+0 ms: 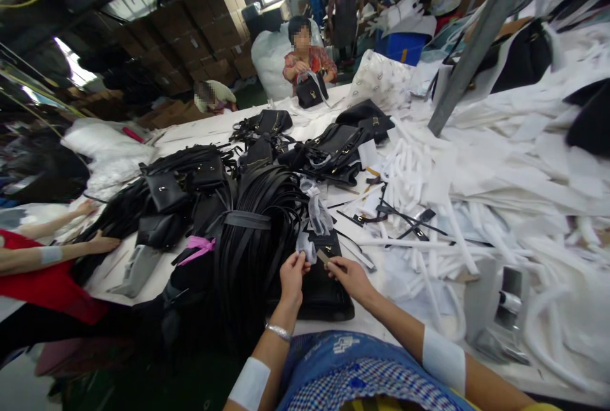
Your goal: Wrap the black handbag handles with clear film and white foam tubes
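A black handbag [324,296] lies flat on the table right in front of me. Over it, my left hand [294,274] pinches a crumpled, pale translucent plastic wrap [305,249]. Just to its right, my right hand [350,276] grips a small flat brownish strip [323,256] between thumb and fingers. The two hands are close together but apart. More clear plastic [318,211] lies beyond the left hand. A thick bundle of black straps [252,233], bound by a grey band [246,220], stands beside the left hand.
Several black bags [333,144] spread across the table's middle. White strips and foam sheets [419,169] pile up on the right, near a slanting metal post [471,49]. A tape dispenser [509,303] sits at right. Co-workers [309,65] stand across the table; another's hand [102,242] reaches in from the left.
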